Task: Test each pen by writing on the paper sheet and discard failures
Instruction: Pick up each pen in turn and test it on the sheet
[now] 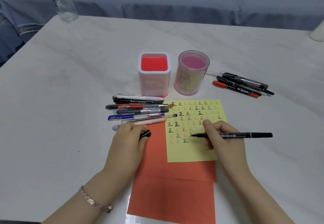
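One slim black marker [245, 135] stretches crosswise over the yellow paper sheet [192, 152], tip pointing left and touching it, pinched in the fingers of the right hand [226, 143]. Left of the sheet, the left hand [128, 143] curls round a glossy black cap [146, 134].

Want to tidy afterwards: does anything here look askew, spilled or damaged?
Nothing spilled or damaged. The square pen holder and round pen holder stand empty while pens lie loose in a left pile and right pile.
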`<state>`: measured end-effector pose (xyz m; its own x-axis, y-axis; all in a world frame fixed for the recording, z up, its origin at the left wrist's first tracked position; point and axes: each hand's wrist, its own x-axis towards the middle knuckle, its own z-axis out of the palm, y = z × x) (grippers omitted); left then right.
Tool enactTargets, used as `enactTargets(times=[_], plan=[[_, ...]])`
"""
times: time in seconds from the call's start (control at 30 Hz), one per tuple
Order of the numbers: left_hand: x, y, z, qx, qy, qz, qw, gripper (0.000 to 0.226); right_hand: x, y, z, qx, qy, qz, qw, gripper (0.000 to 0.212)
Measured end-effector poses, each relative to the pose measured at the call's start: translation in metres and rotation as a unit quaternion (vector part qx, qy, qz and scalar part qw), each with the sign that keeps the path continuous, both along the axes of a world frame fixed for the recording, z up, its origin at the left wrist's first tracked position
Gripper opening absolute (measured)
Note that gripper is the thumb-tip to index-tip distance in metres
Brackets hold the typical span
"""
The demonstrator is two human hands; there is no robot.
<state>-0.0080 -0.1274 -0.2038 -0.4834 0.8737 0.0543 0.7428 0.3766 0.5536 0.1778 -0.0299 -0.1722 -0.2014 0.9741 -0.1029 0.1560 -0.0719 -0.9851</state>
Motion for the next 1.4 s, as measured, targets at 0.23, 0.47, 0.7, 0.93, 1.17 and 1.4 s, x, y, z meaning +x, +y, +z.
enactTargets(times=[0.23, 0.47, 0.7, 0.93, 1.17, 1.4], plan=[[0.038, 0.003, 0.039, 0.096, -0.232, -0.018, 0.968, 0.030, -0.001, -0.009, 0.020, -0.090, 0.135, 0.058, 0.985, 0.032], [0.054, 0.006, 0.052, 0.103, -0.280, -0.044, 0.953, 0.030, 0.006, -0.011, 0.031, -0.112, 0.170, 0.072, 0.976, 0.045], [0.059, 0.008, 0.056, 0.102, -0.277, -0.056, 0.954, 0.031, 0.012, -0.011, 0.034, -0.105, 0.153, 0.083, 0.979, 0.038], [0.061, 0.010, 0.056, 0.099, -0.230, -0.110, 0.962, 0.033, 0.014, -0.011, 0.032, -0.081, 0.119, 0.090, 0.986, 0.037], [0.074, 0.018, 0.059, 0.072, -0.251, -0.191, 0.946, 0.016, 0.012, -0.005, 0.030, -0.034, 0.080, 0.059, 0.994, 0.046], [0.084, 0.055, 0.069, -0.046, -0.571, -0.151, 0.806, 0.025, 0.025, 0.015, 0.037, -0.008, 0.063, 0.091, 0.994, 0.035]])
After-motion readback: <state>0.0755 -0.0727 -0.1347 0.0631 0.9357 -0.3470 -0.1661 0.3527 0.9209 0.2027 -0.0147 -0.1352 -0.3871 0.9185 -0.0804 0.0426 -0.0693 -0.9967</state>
